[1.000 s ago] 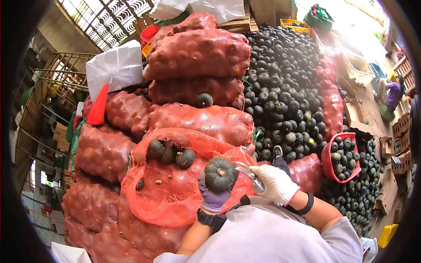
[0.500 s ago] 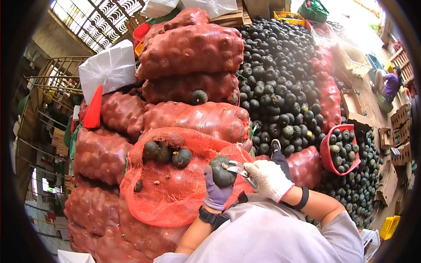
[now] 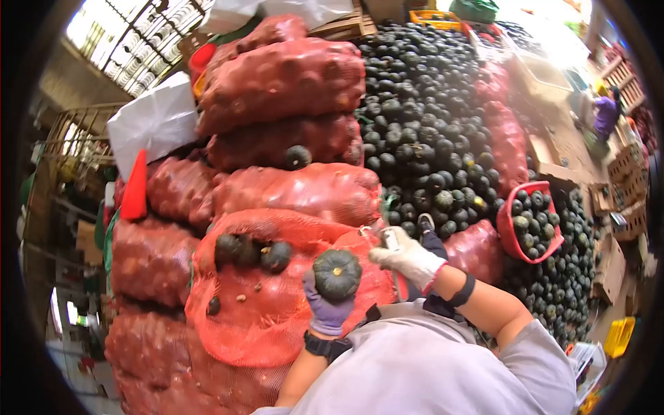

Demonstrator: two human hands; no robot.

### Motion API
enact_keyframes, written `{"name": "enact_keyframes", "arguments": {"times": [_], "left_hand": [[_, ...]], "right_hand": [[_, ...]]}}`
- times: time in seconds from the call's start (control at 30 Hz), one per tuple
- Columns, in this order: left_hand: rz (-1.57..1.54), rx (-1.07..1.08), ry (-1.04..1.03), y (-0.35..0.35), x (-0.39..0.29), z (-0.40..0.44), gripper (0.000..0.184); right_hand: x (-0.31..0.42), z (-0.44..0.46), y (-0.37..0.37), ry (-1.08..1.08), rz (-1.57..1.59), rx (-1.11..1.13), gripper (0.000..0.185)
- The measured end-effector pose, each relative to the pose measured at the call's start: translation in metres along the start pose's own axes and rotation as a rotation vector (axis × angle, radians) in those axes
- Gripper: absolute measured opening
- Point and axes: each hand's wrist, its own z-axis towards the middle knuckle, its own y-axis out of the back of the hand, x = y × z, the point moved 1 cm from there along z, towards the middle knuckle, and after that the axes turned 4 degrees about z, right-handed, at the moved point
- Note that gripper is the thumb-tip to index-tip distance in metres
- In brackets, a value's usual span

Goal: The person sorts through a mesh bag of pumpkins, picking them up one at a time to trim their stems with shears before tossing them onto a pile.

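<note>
My left hand [image 3: 324, 308], in a purple glove, holds up a round dark green squash [image 3: 337, 274], its pale stem end facing the camera. To the right, apart from the squash, is my right hand [image 3: 413, 261] in a white knit glove. It is closed around pruning shears [image 3: 392, 238], mostly hidden by the glove and blurred. Below the squash spreads an open red mesh bag [image 3: 277, 339], lying over filled sacks. Several dark squashes [image 3: 277, 257] lie in it towards the far left, with small bits of stem [image 3: 241, 299] nearby.
Full red mesh sacks [image 3: 283, 76] are stacked ahead and to the left, with a red cone [image 3: 135, 187] on them. A large squash heap [image 3: 422, 104] covers the floor ahead right. A red tub [image 3: 508, 235] of squashes stands at right. Another person [image 3: 606, 114] is far right.
My right hand has drawn the shears away from the squash's stem. The squash has turned in my left hand so its stem end faces up, and the view has shifted slightly.
</note>
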Motion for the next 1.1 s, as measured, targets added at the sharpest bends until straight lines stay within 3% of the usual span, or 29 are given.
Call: {"name": "enact_keyframes", "arguments": {"times": [0.03, 0.07, 0.1, 0.17, 0.23, 0.3, 0.33, 0.37, 0.4, 0.43, 0.5, 0.57, 0.6, 0.73, 0.87, 0.93, 1.0, 1.03, 1.07, 1.1], "left_hand": [[0.042, -0.004, 0.02, 0.002, 0.004, 0.004, 0.075], [0.152, 0.114, 0.043, -0.009, 0.004, 0.007, 0.075], [0.392, 0.131, 0.091, -0.01, 0.01, 0.011, 0.074], [0.655, 0.381, 0.156, -0.013, 0.009, 0.031, 0.072], [0.825, 0.154, 0.045, -0.031, 0.022, 0.03, 0.07], [0.836, 0.013, 0.014, -0.027, 0.021, 0.03, 0.068], [0.758, 0.003, 0.054, -0.017, 0.013, 0.036, 0.067], [0.681, -0.013, 0.095, -0.004, 0.004, 0.04, 0.065], [0.608, -0.065, 0.178, 0.018, -0.006, 0.043, 0.066], [0.534, -0.116, 0.258, 0.045, -0.014, 0.05, 0.066], [0.47, -0.211, 0.331, 0.075, -0.028, 0.051, 0.068], [0.49, -0.301, 0.321, 0.086, -0.04, 0.044, 0.069], [0.479, -0.349, 0.314, 0.087, -0.046, 0.041, 0.067], [0.397, -0.447, 0.193, 0.105, -0.063, 0.042, 0.066], [0.186, -0.407, -0.022, 0.159, -0.124, 0.065, 0.047], [0.207, -0.432, -0.026, 0.193, -0.161, 0.083, 0.033], [0.254, -0.507, 0.039, 0.236, -0.205, 0.093, 0.022], [0.316, -0.58, 0.102, 0.264, -0.229, 0.099, 0.019], [0.531, -0.774, 0.135, 0.214, -0.24, 0.08, 0.02], [1.176, -0.746, 0.327, 0.21, -0.27, 0.069, 0.028]], "right_hand": [[-0.024, 0.005, 0.003, 0.117, -0.154, -0.085, 0.051], [-0.001, -0.013, -0.004, 0.028, -0.006, 0.06, 0.049], [-0.001, -0.013, -0.004, -0.024, 0.246, 0.399, 0.044], [-0.039, -0.006, 0.008, -0.037, 0.545, 0.333, 0.038], [-0.046, -0.022, 0.043, -0.066, 0.637, 0.141, 0.025], [-0.086, -0.019, 0.087, 0.039, 0.769, 0.023, 0.023], [-0.098, -0.027, 0.112, 0.02, 0.853, -0.18, 0.024], [-0.161, -0.007, 0.165, 0.151, 0.768, -0.342, 0.023], [-0.17, -0.027, 0.199, 0.082, 0.923, -0.466, 0.026], [-0.108, -0.058, 0.195, -0.027, 1.11, -0.77, 0.033], [-0.173, -0.062, 0.277, 0.252, 1.149, -1.061, 0.033], [-0.161, -0.07, 0.301, 0.42, 1.173, -1.277, 0.034], [-0.14, -0.076, 0.296, 0.276, 0.995, -1.3, 0.035], [-0.154, -0.035, 0.274, 0.016, 0.363, -0.963, 0.026], [-0.163, 0.006, 0.213, 0.038, 0.318, -0.78, 0.024], [-0.188, 0.017, 0.205, -0.068, 0.293, -0.652, 0.017], [-0.187, 0.015, 0.184, -0.146, 0.476, -0.711, 0.013], [-0.177, 0.008, 0.173, -0.156, 0.53, -0.718, 0.014], [-0.195, 0.007, 0.187, -0.103, 0.488, -0.673, 0.02], [-0.215, 0.002, 0.2, -0.236, 0.643, -0.739, 0.026]]}}
